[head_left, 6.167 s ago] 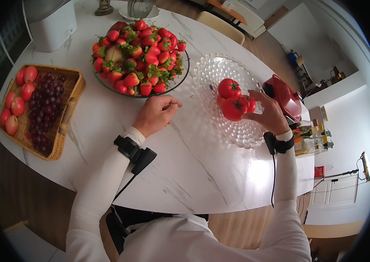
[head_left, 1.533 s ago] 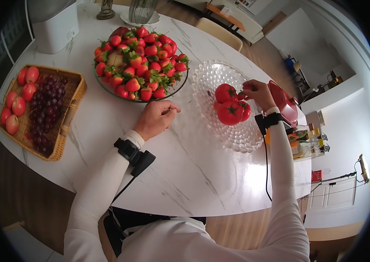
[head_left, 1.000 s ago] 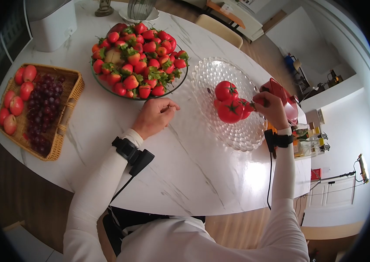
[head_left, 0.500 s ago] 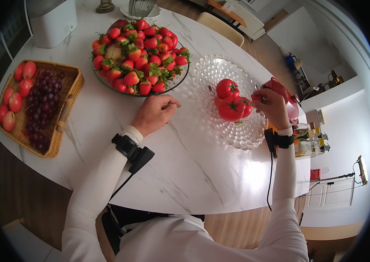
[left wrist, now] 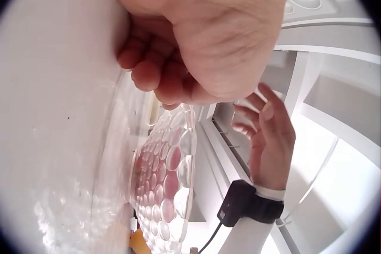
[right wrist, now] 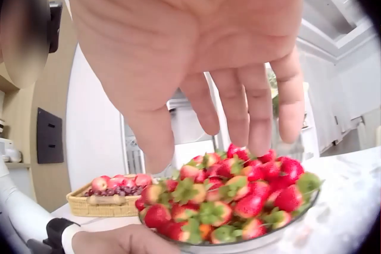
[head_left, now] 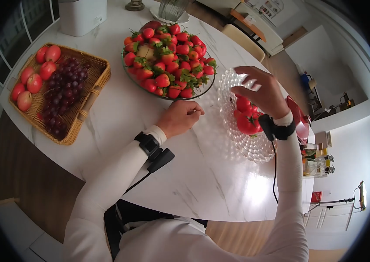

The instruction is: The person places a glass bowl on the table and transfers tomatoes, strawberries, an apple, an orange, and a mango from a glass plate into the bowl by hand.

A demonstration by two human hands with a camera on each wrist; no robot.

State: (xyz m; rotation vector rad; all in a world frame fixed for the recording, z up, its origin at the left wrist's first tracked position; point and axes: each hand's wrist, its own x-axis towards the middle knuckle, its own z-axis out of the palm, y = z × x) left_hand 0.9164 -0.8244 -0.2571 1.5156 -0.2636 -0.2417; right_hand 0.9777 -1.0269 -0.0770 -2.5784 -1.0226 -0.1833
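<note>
My right hand (head_left: 263,91) hovers with spread fingers above the clear bubbled glass plate (head_left: 255,150), holding nothing. Under it sit several red tomatoes (head_left: 248,123) with green stems, partly covered by the hand and wrist. In the right wrist view the palm (right wrist: 196,33) is turned toward the glass bowl, its fingers hanging down before the strawberries (right wrist: 238,197). My left hand (head_left: 178,118) rests on the table between bowl and plate, fingers loosely curled around nothing. The left wrist view shows its fingertips (left wrist: 146,75) down at the tabletop.
A glass bowl (head_left: 200,94) heaped with strawberries stands ahead of the left hand. At far left is a wicker basket (head_left: 86,102) with grapes (head_left: 65,91) and several pinkish-red fruits (head_left: 34,83). A red lidded pot (head_left: 302,124) and bottles (head_left: 316,162) stand at right.
My right hand has risen from beside the tomatoes, moved over them toward the bowl and spread its fingers. The head view has shifted, so the table things appear farther right. The left hand stays put.
</note>
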